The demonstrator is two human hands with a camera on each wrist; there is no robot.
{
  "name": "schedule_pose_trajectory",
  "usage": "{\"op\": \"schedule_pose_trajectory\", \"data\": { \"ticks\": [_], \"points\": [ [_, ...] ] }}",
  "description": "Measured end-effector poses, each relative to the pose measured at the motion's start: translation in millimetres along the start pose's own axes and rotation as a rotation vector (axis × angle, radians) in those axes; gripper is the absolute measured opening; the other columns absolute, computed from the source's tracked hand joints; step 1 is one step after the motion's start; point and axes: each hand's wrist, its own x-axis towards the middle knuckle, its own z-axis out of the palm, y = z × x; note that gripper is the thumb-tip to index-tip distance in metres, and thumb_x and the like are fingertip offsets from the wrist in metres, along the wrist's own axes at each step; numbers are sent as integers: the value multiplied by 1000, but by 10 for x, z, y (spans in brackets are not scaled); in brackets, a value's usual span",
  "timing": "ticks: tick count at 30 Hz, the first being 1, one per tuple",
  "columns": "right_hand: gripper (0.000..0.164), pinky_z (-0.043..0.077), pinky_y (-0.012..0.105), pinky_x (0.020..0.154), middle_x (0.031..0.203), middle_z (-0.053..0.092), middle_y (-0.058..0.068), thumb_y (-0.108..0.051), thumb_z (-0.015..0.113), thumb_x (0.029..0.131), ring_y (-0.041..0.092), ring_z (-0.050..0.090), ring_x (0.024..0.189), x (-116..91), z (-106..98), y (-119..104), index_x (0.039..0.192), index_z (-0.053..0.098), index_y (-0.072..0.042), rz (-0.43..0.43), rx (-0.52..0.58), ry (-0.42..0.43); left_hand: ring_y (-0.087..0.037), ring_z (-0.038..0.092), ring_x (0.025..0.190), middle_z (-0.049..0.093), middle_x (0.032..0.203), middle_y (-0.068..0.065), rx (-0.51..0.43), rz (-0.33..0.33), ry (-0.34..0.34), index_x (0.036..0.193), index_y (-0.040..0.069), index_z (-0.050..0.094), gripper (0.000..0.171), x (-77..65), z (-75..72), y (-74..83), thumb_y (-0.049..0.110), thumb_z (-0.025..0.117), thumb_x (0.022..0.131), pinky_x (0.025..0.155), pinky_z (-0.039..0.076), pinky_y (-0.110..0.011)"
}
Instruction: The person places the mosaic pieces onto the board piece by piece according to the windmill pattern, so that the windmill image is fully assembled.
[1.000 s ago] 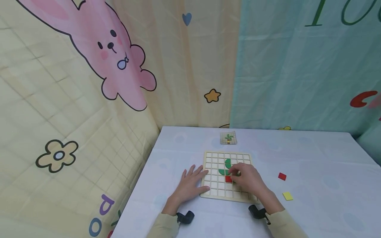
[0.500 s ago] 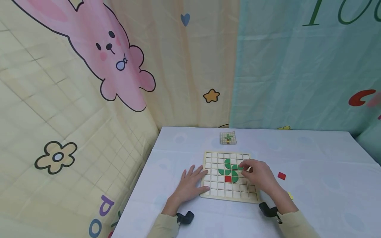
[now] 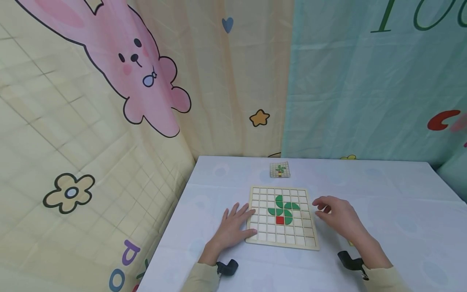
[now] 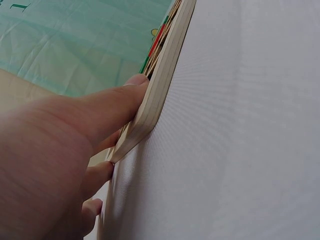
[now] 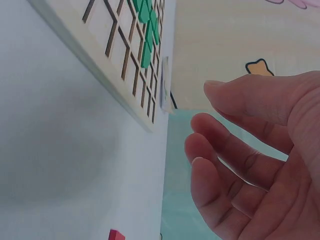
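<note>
A wooden grid board (image 3: 260, 236) lies on the table, with several green rounded pieces (image 3: 288, 217) and one red square tile (image 3: 279, 220) set in its cells. My left hand (image 3: 230, 228) rests on the board's left edge with spread fingers; in the left wrist view the thumb (image 4: 117, 102) touches the board's side (image 4: 162, 80). Just off the board's right side hovers my right hand (image 3: 341, 217), its fingers loosely bent and holding nothing. In the right wrist view a loose red piece (image 5: 116, 235) lies on the table below it. A yellow tile (image 3: 351, 243) is mostly hidden by the right arm.
A small pattern card (image 3: 280, 170) showing a green, red and yellow figure lies behind the board. The white-clothed table (image 3: 408, 194) extends to the right. Printed curtains (image 3: 233, 81) hang behind and to the left.
My right hand has moved off the board to the right, uncovering the green pieces and now covering the loose red tile in the head view. The left hand has stayed put.
</note>
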Motion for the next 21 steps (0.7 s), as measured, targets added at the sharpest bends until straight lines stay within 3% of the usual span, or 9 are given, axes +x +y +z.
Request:
{"op": "schedule_pose_trajectory", "data": {
  "ticks": [13,21],
  "points": [
    [26,53,38,69,94,68,-1,-11,80,84,20,61,83,-137,-245,337,109,74,-9,0,-75,-33,-33,12,153,29,164,0,-7,3,-3,153,26,46,70,-7,-1,-14,59,61,93,119,6,-62],
    [26,52,36,65,90,67,-2,-12,81,84,20,59,82,-217,-340,524,108,74,-7,42,-99,-98,-33,12,153,29,164,0,-16,0,-6,153,26,45,70,-7,-15,10,59,61,93,119,6,-62]
  ]
}}
